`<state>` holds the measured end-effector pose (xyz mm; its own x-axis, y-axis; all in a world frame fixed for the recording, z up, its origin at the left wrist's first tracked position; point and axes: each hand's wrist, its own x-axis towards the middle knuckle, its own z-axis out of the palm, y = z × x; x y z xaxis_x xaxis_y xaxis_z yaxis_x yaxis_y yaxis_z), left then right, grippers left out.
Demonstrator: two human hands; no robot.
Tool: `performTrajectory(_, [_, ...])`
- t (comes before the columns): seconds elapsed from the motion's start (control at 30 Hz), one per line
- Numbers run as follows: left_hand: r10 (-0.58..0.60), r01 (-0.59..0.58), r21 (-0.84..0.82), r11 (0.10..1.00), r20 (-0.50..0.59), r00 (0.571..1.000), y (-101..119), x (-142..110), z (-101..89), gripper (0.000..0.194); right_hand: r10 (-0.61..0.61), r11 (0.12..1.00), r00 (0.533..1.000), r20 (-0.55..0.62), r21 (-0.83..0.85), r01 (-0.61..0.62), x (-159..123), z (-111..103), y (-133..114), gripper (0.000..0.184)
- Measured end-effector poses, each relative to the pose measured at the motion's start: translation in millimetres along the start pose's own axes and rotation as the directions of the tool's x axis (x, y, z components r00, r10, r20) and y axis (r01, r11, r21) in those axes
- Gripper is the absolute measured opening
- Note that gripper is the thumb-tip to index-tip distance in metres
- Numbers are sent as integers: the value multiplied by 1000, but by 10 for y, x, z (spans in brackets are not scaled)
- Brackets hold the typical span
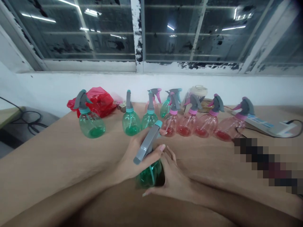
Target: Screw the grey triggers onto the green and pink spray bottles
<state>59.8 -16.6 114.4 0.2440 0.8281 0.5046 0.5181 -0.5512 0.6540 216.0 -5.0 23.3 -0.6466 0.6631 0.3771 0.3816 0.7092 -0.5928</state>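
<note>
A green spray bottle [147, 176] with a grey trigger head stands close to me at the front of the table. My left hand [134, 151] is wrapped round its neck and spray head, thumb across the near side. My right hand [176, 176] grips the bottle's body from the right, fingers curled behind and thumb in front. Green liquid and a dip tube show through the clear wall. Just beyond my hands, another green spray bottle [149, 118] and a pink spray bottle [169, 124] stand upright; my left hand overlaps the green one's lower part in view.
More green spray bottles [92, 126] stand to the left, and several pink spray bottles [205, 124] to the right. Behind are a red plastic bag [100, 102] and a whitish container [197, 93]. A power strip [267, 126] with a black cable lies at right. A window wall borders the table.
</note>
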Motion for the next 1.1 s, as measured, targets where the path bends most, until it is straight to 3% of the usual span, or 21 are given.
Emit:
performTrajectory(0.13, [36, -36, 45, 998, 9, 999, -15, 32, -3, 24, 9, 1000, 1000, 12, -5, -9, -1, -5, -8, 97])
performTrajectory(0.3, [59, -59, 79, 995, 7, 998, 26, 55, -32, 5, -49, 999, 999, -5, -19, 48, 5, 13, 19, 108])
performTrajectory(0.53, [29, -30, 75, 997, 17, 999, 27, 51, -23, 7, -70, 998, 997, -28, -5, 70, 0, 47, 24, 108])
performTrajectory(0.67, [39, -40, 39, 998, 22, 999, 42, 54, -35, 22, -61, 998, 997, -45, 7, 61, -9, 58, 27, 101])
performTrajectory(0.83, [-68, 66, 24, 997, 62, 996, 54, 4, -29, 36, -57, 998, 996, -70, 8, 58, 9, 71, 19, 102])
performTrajectory(1.1, [-58, 58, 8, 998, 56, 997, 47, 8, -32, 26, -76, 997, 995, -68, 5, 76, 14, 46, 16, 106])
